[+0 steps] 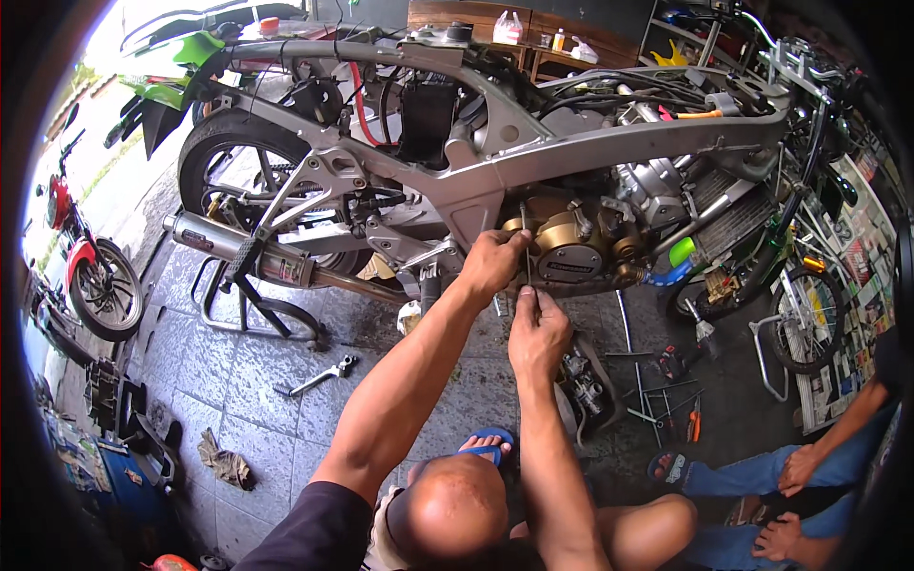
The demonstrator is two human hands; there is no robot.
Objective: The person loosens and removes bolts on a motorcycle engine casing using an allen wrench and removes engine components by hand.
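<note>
In front of the motorcycle's gold engine cover (568, 249), both my hands are closed on a thin, upright metal rod (523, 215). My left hand (494, 264) pinches it at the cover's left edge, with the upper end showing above my fingers. Just below, my right hand (540, 333) has its fingertips together at the rod's lower part. The rod's kind and whether its end meets the engine are not clear. Above my hands runs the bike's bare grey frame (533, 164).
A silver exhaust muffler (228, 249) and black stand (271, 314) are at left. On the tiles lie a metal tool (319, 377), a rag (225, 461) and several tools near a screwdriver (695, 425). Another person's hands (798, 470) rest at lower right.
</note>
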